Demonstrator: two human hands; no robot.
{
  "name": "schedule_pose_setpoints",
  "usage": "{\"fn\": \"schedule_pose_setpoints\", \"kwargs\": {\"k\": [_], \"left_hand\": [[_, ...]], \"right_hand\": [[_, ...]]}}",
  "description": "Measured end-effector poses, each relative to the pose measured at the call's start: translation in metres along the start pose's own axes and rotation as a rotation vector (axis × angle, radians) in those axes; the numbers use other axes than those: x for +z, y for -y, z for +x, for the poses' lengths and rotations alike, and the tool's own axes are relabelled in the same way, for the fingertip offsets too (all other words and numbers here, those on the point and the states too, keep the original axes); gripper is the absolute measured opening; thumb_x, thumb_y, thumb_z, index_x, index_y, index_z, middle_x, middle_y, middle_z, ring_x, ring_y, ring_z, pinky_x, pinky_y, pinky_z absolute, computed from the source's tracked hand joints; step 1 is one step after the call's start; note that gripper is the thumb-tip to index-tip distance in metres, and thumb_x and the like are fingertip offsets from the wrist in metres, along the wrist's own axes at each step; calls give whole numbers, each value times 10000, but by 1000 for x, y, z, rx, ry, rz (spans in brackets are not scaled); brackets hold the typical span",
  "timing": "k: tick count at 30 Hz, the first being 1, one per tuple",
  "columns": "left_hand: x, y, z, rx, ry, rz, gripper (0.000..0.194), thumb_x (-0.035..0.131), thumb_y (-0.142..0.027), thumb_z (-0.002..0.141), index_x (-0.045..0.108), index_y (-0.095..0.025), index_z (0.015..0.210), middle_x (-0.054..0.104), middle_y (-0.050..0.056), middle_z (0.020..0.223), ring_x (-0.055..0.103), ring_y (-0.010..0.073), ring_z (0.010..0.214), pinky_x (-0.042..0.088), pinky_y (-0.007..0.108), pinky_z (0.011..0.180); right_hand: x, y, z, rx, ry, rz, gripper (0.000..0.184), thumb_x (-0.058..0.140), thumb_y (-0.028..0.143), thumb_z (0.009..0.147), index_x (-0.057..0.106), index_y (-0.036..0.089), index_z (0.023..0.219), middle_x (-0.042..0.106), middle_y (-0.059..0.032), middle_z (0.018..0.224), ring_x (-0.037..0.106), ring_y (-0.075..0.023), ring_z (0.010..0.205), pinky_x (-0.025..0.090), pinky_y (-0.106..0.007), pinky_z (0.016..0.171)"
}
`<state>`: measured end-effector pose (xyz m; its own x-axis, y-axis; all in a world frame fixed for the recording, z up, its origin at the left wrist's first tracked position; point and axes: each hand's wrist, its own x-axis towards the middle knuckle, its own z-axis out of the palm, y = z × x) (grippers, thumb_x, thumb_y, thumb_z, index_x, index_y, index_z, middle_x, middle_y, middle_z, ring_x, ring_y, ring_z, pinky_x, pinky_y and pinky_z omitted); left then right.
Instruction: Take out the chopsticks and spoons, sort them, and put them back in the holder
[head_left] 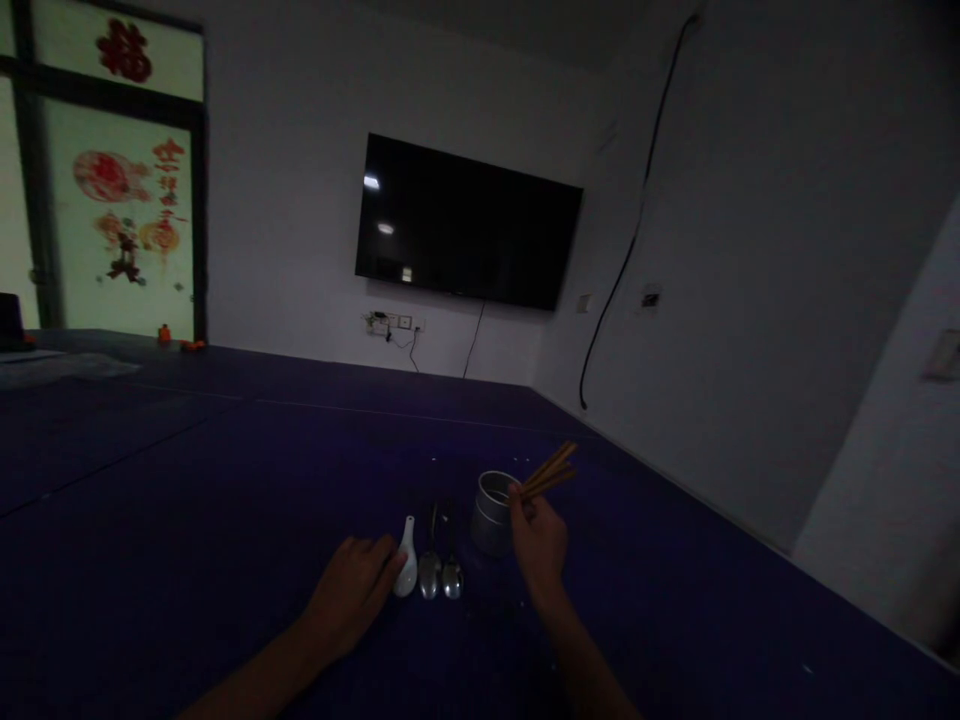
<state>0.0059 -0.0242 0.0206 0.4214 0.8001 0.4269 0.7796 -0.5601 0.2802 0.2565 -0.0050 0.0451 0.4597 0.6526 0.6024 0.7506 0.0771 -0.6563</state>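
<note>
My right hand is closed around a bundle of wooden chopsticks, which slants up to the right beside the rim of a grey metal cup. The cup stands upright, and its inside is mostly hidden from me. My left hand has its fingers curled, with thumb and forefinger on the left edge of a white soup spoon. To the right of that lie two metal spoons, one beside the other, bowls toward me. Their handles are dark and hard to make out.
A dark blue table spreads out under everything. Small orange things and a clear plastic sheet lie at its far left. Beyond are a wall-mounted television, a hanging black cable and a decorated door.
</note>
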Motion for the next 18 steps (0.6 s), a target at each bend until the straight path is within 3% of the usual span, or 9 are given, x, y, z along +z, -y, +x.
{"fn": "schedule_pose_setpoints", "kwargs": {"k": [6,18], "left_hand": [[-2,-2,0,-16,17,-4,480,154,-396,974,559,-197,811,665,56,795,614,182,771,409,320,761],[-4,-4,-1,-14,23,-18,478,160,-388,969,558,-196,788,663,68,803,624,202,773,420,334,737]], "right_hand": [[1,4,-2,57,-51,181,566,481,560,815,620,113,1135,640,-36,612,589,-202,561,369,-269,539],[12,-2,-7,203,-232,493,725,556,575,773,431,79,1287,644,-28,705,589,-176,597,401,-246,541]]}}
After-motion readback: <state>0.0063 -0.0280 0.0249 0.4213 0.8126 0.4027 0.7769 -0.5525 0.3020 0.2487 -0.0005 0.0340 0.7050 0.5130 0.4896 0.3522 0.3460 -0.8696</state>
